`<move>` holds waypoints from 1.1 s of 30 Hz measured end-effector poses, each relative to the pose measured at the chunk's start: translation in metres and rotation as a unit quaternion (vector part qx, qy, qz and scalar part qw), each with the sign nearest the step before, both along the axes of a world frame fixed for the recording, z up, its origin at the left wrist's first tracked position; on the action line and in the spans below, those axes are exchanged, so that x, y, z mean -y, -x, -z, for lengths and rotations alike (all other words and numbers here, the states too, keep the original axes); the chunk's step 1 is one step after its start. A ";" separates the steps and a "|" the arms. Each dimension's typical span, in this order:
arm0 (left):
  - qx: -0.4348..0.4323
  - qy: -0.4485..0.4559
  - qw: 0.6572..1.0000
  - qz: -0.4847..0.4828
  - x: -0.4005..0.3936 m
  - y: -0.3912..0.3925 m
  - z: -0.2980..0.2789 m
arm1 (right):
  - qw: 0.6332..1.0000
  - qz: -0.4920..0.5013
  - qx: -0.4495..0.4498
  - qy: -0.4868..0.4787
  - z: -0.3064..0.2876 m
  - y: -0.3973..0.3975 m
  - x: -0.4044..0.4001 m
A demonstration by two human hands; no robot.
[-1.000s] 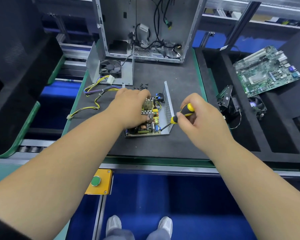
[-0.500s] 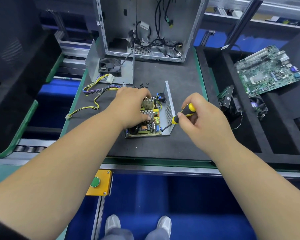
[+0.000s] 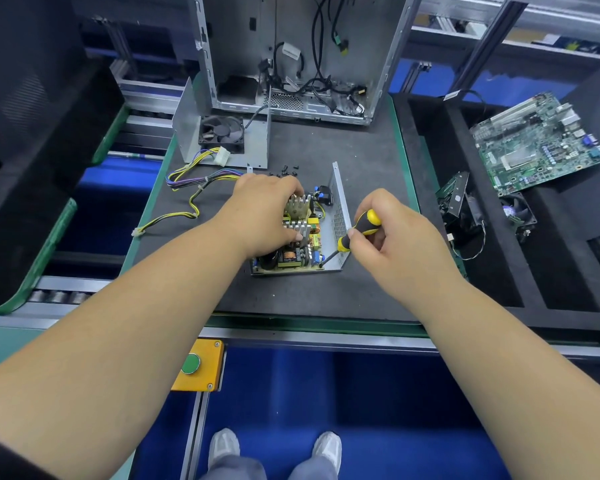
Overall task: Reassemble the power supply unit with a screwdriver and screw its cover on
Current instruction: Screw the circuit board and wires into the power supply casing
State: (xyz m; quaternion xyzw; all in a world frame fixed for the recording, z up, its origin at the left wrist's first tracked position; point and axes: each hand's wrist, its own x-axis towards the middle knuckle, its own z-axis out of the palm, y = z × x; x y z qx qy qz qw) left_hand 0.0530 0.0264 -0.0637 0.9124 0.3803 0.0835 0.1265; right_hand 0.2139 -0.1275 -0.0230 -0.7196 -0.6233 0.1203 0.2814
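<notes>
The open power supply unit (image 3: 340,216) lies on the dark mat, its circuit board with heat sinks exposed in a metal base with a perforated right wall. My left hand (image 3: 262,216) presses down on the board's left side, fingers over the heat sinks. My right hand (image 3: 392,233) grips a yellow-and-black screwdriver (image 3: 355,232), whose tip rests at the board's near right corner. The unit's metal cover (image 3: 222,140), with a fan inside, stands behind. Several small black screws (image 3: 284,171) lie between cover and unit.
An empty computer case (image 3: 291,57) stands at the mat's far edge. The unit's yellow and purple wire bundle (image 3: 194,188) trails left. A green motherboard (image 3: 537,143), a small fan (image 3: 518,213) and a drive bracket (image 3: 456,199) sit in foam trays on the right. An orange button box (image 3: 198,365) hangs under the front edge.
Both hands stay almost in place. The screwdriver's tip remains at the board's near right corner, and my right hand's fingers have shifted slightly on the handle.
</notes>
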 end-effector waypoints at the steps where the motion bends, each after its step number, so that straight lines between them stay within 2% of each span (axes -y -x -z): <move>1: 0.000 -0.001 1.000 0.000 0.000 0.000 0.000 | 1.000 -0.006 0.002 0.007 -0.001 0.000 -0.001; 7: 0.001 -0.007 1.000 0.000 -0.001 0.000 0.001 | 0.993 -0.064 0.032 0.095 -0.022 -0.003 -0.009; 11: 0.001 -0.005 1.000 0.001 -0.001 0.000 0.003 | 0.972 -0.050 0.161 0.164 -0.038 -0.002 -0.023; 13: -0.001 -0.008 1.000 0.003 0.000 0.000 0.003 | 0.946 -0.008 0.264 0.185 -0.039 0.005 -0.031; 15: -0.002 -0.011 1.000 0.002 -0.001 -0.001 0.003 | 0.928 0.036 0.321 0.187 -0.040 0.010 -0.035; 17: -0.002 -0.013 1.000 0.003 -0.001 -0.001 0.004 | 0.939 0.023 0.294 0.178 -0.041 0.009 -0.035; 20: -0.001 -0.016 1.000 0.005 -0.001 0.000 0.005 | 0.970 -0.076 0.150 0.176 -0.043 0.008 -0.032; 23: 0.001 -0.018 1.000 0.006 -0.002 0.000 0.006 | 0.964 -0.102 0.186 0.159 -0.042 0.010 -0.033; 26: 0.000 -0.019 1.000 0.005 -0.002 0.000 0.006 | 0.956 -0.049 0.240 0.161 -0.040 0.011 -0.036; 30: 0.001 -0.013 1.000 0.004 -0.001 -0.001 0.006 | 0.928 0.031 0.344 0.143 -0.032 0.020 -0.030; 32: 0.001 -0.016 1.000 0.005 -0.001 0.000 0.005 | 0.934 0.027 0.331 0.131 -0.031 0.025 -0.024; 33: 0.002 -0.017 1.000 0.006 0.000 0.000 0.005 | 0.952 0.006 0.280 0.126 -0.031 0.025 -0.022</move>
